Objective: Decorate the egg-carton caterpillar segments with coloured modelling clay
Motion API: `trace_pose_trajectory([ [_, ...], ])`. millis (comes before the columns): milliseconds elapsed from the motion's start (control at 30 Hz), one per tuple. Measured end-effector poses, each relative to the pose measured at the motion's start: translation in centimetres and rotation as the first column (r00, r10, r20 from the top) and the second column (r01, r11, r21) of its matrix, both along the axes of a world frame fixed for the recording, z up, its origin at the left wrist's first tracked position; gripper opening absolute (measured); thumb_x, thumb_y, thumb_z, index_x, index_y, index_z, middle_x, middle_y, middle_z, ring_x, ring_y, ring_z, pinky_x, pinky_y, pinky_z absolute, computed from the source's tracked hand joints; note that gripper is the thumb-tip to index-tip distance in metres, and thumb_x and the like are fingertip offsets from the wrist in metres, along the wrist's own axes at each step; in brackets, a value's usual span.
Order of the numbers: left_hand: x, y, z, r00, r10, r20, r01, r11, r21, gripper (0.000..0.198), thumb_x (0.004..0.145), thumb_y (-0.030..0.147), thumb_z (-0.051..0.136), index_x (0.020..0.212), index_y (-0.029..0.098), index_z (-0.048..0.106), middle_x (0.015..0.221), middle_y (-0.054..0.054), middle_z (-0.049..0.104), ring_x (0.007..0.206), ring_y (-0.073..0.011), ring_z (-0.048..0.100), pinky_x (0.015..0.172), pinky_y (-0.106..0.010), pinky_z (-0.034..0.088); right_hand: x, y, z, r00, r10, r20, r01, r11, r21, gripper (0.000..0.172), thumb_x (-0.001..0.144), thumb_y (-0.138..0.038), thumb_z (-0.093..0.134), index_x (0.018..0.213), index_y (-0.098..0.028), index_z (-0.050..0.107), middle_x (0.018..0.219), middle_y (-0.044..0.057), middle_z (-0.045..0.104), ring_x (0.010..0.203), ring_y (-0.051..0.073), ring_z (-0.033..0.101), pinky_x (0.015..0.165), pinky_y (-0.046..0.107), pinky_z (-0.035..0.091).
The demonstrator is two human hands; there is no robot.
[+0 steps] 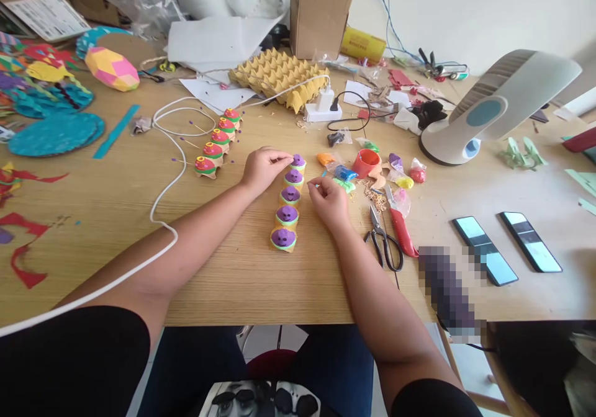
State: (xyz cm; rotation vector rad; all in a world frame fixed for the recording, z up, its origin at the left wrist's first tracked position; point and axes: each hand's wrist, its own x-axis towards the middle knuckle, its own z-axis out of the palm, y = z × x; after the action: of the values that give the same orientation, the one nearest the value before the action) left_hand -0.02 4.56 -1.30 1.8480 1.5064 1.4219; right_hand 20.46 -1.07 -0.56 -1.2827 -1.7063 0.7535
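Observation:
A strip of egg-carton cups [287, 215] stands on the table in front of me, each cup topped with purple modelling clay, dark dots and a pale green rim. My left hand [265, 170] is closed in a pinch at the strip's far cup, its fingertips against the purple top. Whatever it pinches is too small to make out. To the right of the strip my right hand [329, 201] is also closed, thumb and forefinger together, apart from the cups. Its contents are hidden. A second strip with red and green clay [216, 144] and thin pins stands farther left.
Scissors [382, 240] and a red-handled knife [403, 231] lie right of my right hand. Clay packets [345, 172] and an orange tape roll [365, 163] are beyond. A white cable [161, 200] crosses my left forearm. Two phones [487, 251] [531, 242], a lamp [493, 107] and an egg tray [279, 76] stand around.

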Motion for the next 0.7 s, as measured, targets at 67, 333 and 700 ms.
trace_pose_trajectory([
  [67, 0.0, 0.0, 0.1, 1.000, -0.002, 0.006, 0.002, 1.000, -0.012, 0.022, 0.081, 0.040, 0.074, 0.087, 0.021, 0.083, 0.086, -0.006, 0.078, 0.079, -0.0192, 0.066, 0.073, -0.030, 0.049, 0.0, 0.0, 0.0, 1.000, 0.000, 0.006, 0.000, 1.000, -0.004, 0.017, 0.086, -0.031, 0.060, 0.085, -0.020, 0.072, 0.059, -0.005, 0.049, 0.055, 0.012, 0.043, 0.057, 0.026, 0.034],
  [333, 0.0, 0.9, -0.5, 0.951, -0.049, 0.305, 0.112, 0.975, -0.190, 0.039, 0.074, 0.048, 0.081, 0.099, 0.019, 0.081, 0.104, -0.009, 0.080, 0.099, -0.0238, 0.072, 0.094, -0.035, 0.054, 0.0, 0.0, -0.2, 1.000, 0.011, -0.003, -0.011, 1.000, -0.004, 0.018, 0.088, -0.034, 0.059, 0.085, -0.020, 0.070, 0.060, -0.004, 0.048, 0.056, 0.012, 0.043, 0.058, 0.026, 0.035],
  [700, -0.3, 2.0, -0.3, 0.877, -0.066, 0.476, 0.243, 0.915, -0.322, 0.051, 0.063, 0.045, 0.091, 0.103, 0.016, 0.078, 0.101, -0.009, 0.078, 0.094, -0.0200, 0.070, 0.093, -0.033, 0.053, -0.1, 0.1, -0.2, 1.000, 0.009, -0.005, -0.009, 1.000, -0.019, 0.018, 0.088, -0.034, 0.059, 0.087, -0.020, 0.070, 0.060, -0.004, 0.047, 0.056, 0.012, 0.043, 0.059, 0.027, 0.036],
])
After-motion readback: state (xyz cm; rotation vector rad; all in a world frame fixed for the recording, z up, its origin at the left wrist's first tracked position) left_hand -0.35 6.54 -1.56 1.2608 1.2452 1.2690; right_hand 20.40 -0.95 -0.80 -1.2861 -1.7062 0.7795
